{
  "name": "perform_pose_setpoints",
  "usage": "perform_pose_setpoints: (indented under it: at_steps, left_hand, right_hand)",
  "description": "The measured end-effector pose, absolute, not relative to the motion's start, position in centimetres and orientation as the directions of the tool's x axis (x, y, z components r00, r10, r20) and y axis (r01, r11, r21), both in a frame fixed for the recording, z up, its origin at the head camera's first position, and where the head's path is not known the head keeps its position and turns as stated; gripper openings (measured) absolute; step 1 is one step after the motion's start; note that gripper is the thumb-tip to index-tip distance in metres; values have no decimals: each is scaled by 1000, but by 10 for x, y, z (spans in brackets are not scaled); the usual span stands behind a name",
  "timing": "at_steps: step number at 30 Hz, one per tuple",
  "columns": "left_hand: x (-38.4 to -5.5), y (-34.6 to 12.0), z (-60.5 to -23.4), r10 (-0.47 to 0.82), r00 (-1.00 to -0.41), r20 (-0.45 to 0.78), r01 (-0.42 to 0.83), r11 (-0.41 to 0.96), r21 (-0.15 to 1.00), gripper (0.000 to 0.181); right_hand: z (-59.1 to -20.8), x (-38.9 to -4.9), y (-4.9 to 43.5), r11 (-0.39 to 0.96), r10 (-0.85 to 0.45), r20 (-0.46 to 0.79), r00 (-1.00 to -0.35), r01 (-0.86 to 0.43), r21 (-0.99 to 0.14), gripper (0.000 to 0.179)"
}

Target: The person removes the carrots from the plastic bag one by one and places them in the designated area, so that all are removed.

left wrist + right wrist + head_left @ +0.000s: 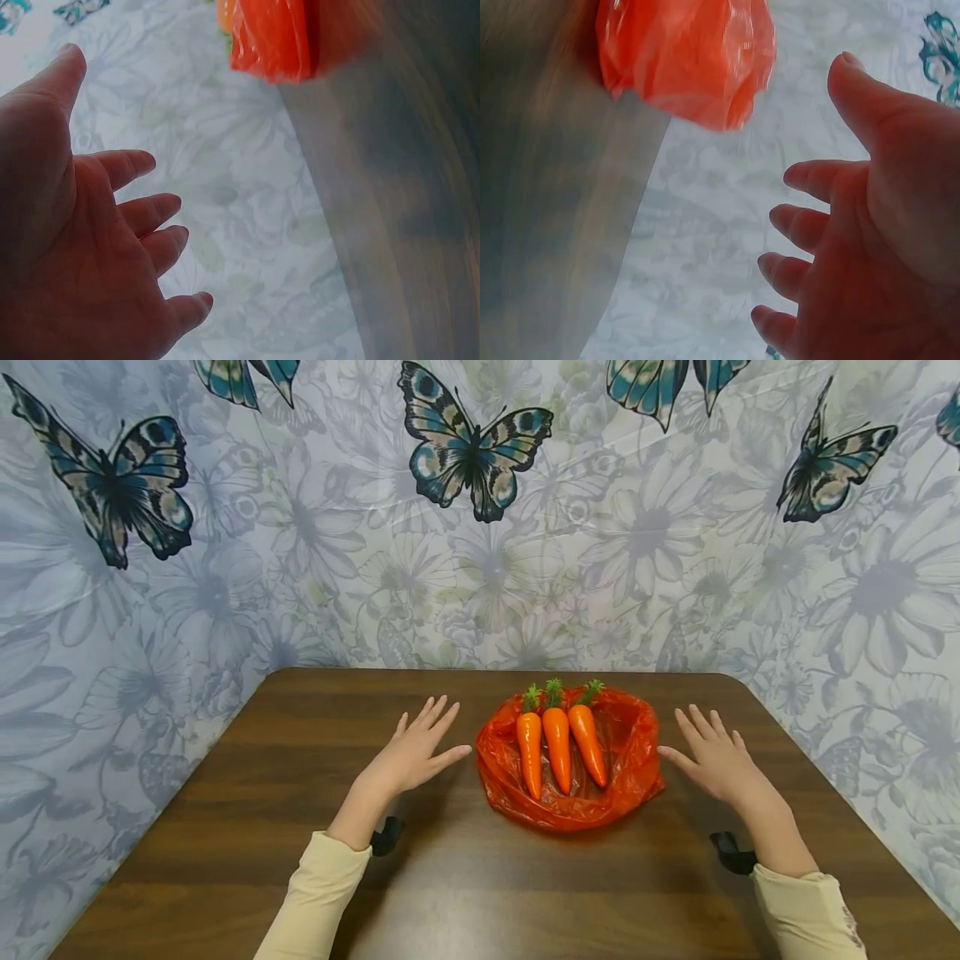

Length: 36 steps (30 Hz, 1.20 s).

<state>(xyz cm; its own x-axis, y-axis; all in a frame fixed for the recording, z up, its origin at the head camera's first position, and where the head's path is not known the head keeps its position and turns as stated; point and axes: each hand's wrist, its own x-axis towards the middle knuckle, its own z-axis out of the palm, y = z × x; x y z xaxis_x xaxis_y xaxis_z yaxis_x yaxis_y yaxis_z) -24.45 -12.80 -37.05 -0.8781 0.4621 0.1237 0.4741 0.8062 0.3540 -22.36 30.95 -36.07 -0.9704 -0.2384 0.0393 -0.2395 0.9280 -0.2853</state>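
Three orange carrots (557, 749) with green tops lie side by side on a crumpled red plastic bag (506, 789), tips toward the near edge. Left of the bag, my left hand (411, 758) is held over the table with fingers spread and thumb pointing at the bag. My right hand (718, 762) mirrors it on the other side, its thumb tip close to the bag's right edge. Neither hand holds anything. In the left wrist view the palm (82, 255) faces the camera with the bag (274, 37) beyond. The right wrist view shows the bag's side (697, 60) past the spread fingers (791, 225).
A brown wooden table (247, 827) carries the bag. Behind it and at both sides hangs a pale flowered backdrop (315, 585) with printed butterflies (474, 452). Dark straps (386, 837) sit at both wrists, below cream sleeves (318, 893).
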Motion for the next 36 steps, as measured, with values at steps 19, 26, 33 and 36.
perform_pose_setpoints:
  at_steps: [19, 26, 33, 36]
  left_hand:
    - [-254, -81, -370, 553, -822, 140, 565, 755, 332, 77]
    - [-253, -68, -378, 582, -801, 142, 589, 722, 362, 78]
    - [-251, -66, -384, 624, -774, 110, 612, 692, 384, 81]
    - [-253, -67, -387, 637, -765, 97, 614, 675, 409, 82]
  right_hand:
    - [-360, -239, 246, 892, -356, 56, -933, -357, -275, 76]
    - [-372, -245, 232, 867, -394, 81, -916, -399, -300, 74]
    - [-381, -249, 223, 832, -401, 106, -910, -410, -374, 73]
    - [-386, -250, 222, 825, -390, 110, -914, -400, -398, 72]
